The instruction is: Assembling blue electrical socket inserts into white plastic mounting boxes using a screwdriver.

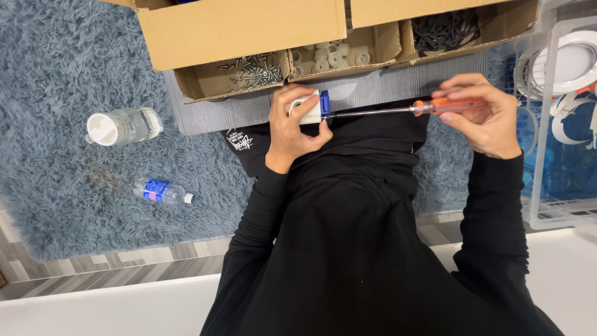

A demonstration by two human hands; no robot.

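Just above centre of the frame, the left hand [292, 127] wraps around a small white plastic block with a blue end [314, 106], thumb beneath it. The right hand [482, 115], at upper right, closes its fingers on the orange handle of a long steel-shafted screwdriver [404, 110], held level, tip at the block's blue end. Along the top edge, an open cardboard box [242, 28] holds screws [255, 70], white rings [329, 56] and black parts [444, 28], partly hidden by flaps.
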